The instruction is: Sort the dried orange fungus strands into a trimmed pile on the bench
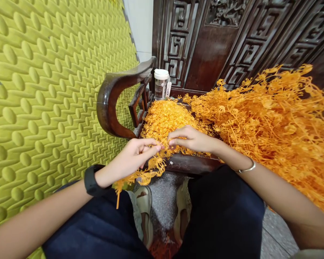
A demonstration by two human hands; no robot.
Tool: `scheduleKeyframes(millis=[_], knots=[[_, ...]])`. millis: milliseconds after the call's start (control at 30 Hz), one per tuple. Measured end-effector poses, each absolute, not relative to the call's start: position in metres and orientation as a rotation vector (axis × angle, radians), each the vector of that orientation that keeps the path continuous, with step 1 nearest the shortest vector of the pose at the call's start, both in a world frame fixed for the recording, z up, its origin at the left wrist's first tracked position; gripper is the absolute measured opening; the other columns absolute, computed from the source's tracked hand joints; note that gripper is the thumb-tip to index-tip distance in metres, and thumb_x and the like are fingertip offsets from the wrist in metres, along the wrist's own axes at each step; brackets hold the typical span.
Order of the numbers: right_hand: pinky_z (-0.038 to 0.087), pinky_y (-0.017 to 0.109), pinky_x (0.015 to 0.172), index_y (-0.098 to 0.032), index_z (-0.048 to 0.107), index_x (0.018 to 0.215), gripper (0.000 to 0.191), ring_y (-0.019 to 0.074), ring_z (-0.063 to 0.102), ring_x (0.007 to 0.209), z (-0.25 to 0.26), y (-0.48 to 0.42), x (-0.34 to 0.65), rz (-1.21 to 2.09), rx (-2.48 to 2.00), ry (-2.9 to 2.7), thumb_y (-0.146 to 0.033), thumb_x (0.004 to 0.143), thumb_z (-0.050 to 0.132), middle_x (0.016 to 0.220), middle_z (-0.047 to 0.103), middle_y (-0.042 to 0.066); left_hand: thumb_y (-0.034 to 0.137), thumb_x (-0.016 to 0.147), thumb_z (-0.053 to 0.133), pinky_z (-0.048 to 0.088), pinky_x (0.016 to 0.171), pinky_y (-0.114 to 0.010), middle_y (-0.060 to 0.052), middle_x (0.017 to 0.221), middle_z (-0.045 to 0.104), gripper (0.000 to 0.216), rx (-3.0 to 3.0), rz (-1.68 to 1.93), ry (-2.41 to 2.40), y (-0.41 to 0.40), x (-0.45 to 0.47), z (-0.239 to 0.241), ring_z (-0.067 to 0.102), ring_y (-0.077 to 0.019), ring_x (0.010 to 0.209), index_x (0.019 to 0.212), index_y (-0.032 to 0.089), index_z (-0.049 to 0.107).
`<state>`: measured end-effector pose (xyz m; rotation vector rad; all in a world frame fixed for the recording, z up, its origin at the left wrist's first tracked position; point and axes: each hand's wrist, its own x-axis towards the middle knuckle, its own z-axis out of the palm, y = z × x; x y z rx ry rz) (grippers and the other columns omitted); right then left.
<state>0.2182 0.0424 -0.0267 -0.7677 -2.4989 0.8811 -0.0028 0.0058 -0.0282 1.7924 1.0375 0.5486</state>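
Note:
My left hand (140, 153) is closed around an orange plastic flower sprig (151, 172), whose curly stem hangs below the palm and ends in a bare stalk. Close by on the right, my right hand (187, 139) pinches thumb and forefinger together at the sprig's upper end; what exactly lies in that pinch is too small to make out. Behind both hands, a heap of small loose orange pieces (167, 117) covers the seat of a dark wooden bench.
A large bundle of orange artificial stems (253, 118) spreads over the right side. A clear jar with a white lid (161, 83) stands at the back, against the carved backrest (213, 54). The curved armrest (106, 104) rises at left, beside a yellow-green padded wall (43, 90).

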Motion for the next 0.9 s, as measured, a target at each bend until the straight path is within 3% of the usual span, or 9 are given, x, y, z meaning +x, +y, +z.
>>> scheduleKeyframes(millis=[200,433,600,767,900], knots=[[0.037,0.020,0.060,-0.014,0.057,0.066,0.037,0.0072,0.050,0.058,-0.023,0.044,0.220,0.613,-0.769,-2.501,-0.035,0.093,0.043,0.059,0.055,-0.001,0.040,0.088,0.048,0.023,0.035,-0.016,0.009,0.038,0.035,0.032,1.820,0.556,1.019,0.006,0.000,-0.029,0.033,-0.0053,0.033,0.101,0.014,0.062],[0.042,0.025,0.064,-0.016,0.060,0.068,0.032,0.0100,0.055,0.059,-0.016,0.049,0.233,0.597,-0.899,-2.274,-0.035,0.090,0.047,0.059,0.059,0.000,0.041,0.088,0.047,0.026,0.035,-0.016,0.009,0.040,0.034,0.037,1.799,0.577,1.048,0.004,-0.005,-0.025,0.033,-0.0061,0.033,0.110,0.015,0.062],[0.043,0.027,0.060,-0.019,0.063,0.078,0.030,0.0098,0.052,0.057,-0.020,0.068,0.280,0.362,-0.980,-1.534,-0.042,0.090,0.046,0.067,0.057,0.001,0.043,0.087,0.047,0.028,0.036,-0.016,0.009,0.040,0.032,0.041,1.707,0.511,1.080,-0.009,-0.018,-0.022,0.034,-0.0065,0.035,0.115,0.016,0.061],[0.045,0.028,0.057,-0.020,0.066,0.097,0.024,0.0111,0.053,0.057,-0.027,0.061,0.263,0.358,-1.039,-1.626,-0.038,0.087,0.053,0.065,0.056,0.000,0.043,0.086,0.051,0.027,0.037,-0.017,0.008,0.038,0.035,0.040,1.598,0.521,1.067,-0.007,-0.013,-0.029,0.034,-0.0064,0.035,0.111,0.015,0.063],[0.051,0.033,0.070,-0.025,0.058,0.118,0.033,0.0152,0.061,0.074,-0.027,0.045,0.240,0.161,-1.002,-1.644,-0.039,0.092,0.043,0.089,0.063,0.004,0.044,0.087,0.049,0.030,0.041,-0.018,0.010,0.034,0.034,0.039,1.443,0.545,0.996,-0.003,-0.006,-0.031,0.031,-0.0061,0.033,0.110,0.016,0.062]])
